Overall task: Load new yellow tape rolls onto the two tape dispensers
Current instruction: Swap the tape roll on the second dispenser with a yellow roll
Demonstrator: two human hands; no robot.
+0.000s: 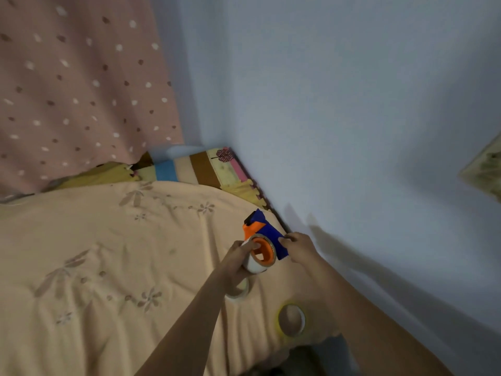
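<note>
Dispenser: a blue and orange tape dispenser (267, 234) is held just above the bed, near the wall, with its orange hub facing the camera.
Roll on dispenser: a pale tape roll (256, 263) sits around the orange hub; its colour reads whitish in this dim light.
Left hand: the left hand (237, 263) wraps the roll from the left, fingers (250, 245) clenched on it, one fingertip pressing at the hub's edge.
Right hand: the right hand (299, 246) grips the blue body of the dispenser from the right, fingers closed on its side.
Spare rolls: a yellow-edged tape roll (292, 320) lies flat on the bed between the two forearms; another pale roll (240, 291) lies partly hidden under the left wrist.
Bed: a peach quilt (108, 253) with faint flower print covers it.
Surroundings: a striped pillow (189, 169) lies at the corner, a dotted pink curtain (81, 85) hangs at left, and a pale blue wall (352, 104) stands at right.
</note>
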